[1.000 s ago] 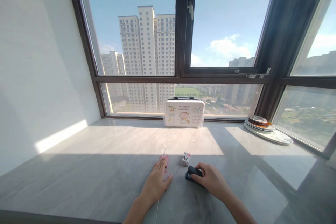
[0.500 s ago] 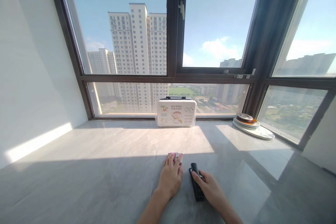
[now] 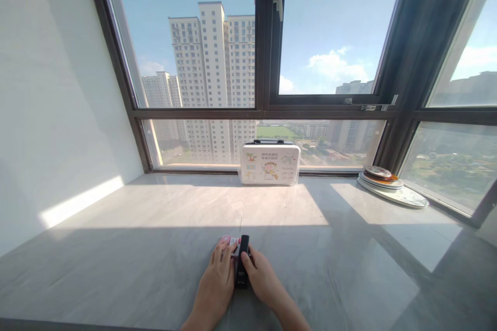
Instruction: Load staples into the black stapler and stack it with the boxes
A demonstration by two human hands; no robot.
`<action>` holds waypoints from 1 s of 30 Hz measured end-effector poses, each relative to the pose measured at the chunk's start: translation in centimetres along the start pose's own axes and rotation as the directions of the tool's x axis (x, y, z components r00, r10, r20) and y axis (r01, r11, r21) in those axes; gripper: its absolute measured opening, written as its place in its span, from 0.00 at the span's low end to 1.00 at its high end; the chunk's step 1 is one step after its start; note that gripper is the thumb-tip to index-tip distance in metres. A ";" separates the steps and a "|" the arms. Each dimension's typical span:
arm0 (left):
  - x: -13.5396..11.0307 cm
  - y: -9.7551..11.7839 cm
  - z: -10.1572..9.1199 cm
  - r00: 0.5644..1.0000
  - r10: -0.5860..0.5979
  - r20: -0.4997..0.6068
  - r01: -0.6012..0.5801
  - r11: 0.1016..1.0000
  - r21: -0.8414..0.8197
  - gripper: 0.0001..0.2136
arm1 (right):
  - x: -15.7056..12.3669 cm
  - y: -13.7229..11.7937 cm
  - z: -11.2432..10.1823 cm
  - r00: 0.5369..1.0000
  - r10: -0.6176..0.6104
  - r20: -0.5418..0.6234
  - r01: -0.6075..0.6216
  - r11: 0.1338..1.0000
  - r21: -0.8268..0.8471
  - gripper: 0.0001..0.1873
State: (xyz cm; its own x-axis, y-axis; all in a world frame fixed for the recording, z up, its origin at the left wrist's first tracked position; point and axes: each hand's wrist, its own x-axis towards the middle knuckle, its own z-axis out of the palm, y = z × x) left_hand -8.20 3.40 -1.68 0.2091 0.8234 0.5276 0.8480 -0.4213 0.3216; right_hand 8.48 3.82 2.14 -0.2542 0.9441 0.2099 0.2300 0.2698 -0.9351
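Observation:
A small black oblong device, possibly a stapler, lies lengthwise on the grey marble sill between my two hands. My right hand rests along its right side, fingers curled onto it. My left hand lies on its left side, fingertips on a small pink and white box that touches the device's far end. Both hands press in against the device from either side. Whether a second small box is under my hands I cannot tell.
A white illustrated carry case stands upright against the window at the back. A stack of plates sits at the back right corner. A white wall bounds the sill on the left. Window frames close off the far side.
My right hand slid the black device leftward until it sits against my left hand and the small box. The small white cube seen beside it a second ago is out of sight.

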 end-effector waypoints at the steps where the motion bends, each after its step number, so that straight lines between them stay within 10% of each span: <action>1: -0.1 -1.2 -0.7 1.000 -0.002 -0.009 0.002 1.000 0.002 0.21 | 0.5 -0.3 1.1 1.000 0.000 0.007 0.000 1.000 -0.009 0.29; 6: -0.2 -4.3 -2.5 1.000 0.001 -0.028 0.000 1.000 0.008 0.20 | 2.0 -1.1 3.9 1.000 -0.005 0.029 0.005 1.000 -0.005 0.28; 17: -0.5 -3.9 -4.0 0.991 -0.126 -0.049 0.121 0.988 -0.099 0.18 | 1.4 0.3 3.6 0.996 0.074 -0.052 -0.073 0.997 0.022 0.35; 22: -1.4 2.2 -5.5 0.965 -0.088 -0.249 0.041 0.981 -0.190 0.17 | -0.8 2.5 -1.1 0.946 0.135 -0.295 -0.160 0.985 -0.063 0.35; 26: 0.4 8.8 -3.3 0.989 0.132 0.073 -0.110 0.962 -0.251 0.18 | -2.5 3.5 -6.2 0.930 0.012 -0.369 -0.105 0.966 -0.235 0.27; 30: 3.2 10.4 1.2 0.962 0.066 0.266 -0.052 0.997 -0.060 0.22 | -4.3 4.0 -10.0 0.953 -0.060 -0.297 -0.123 0.820 -0.558 0.27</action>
State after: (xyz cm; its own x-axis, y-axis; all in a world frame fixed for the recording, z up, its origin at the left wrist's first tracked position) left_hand 1.92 2.13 2.43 0.3862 0.8653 0.3196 0.8054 -0.4852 0.3404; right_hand 19.93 2.76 0.34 0.0230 0.9399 0.3408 0.7444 0.2114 -0.6334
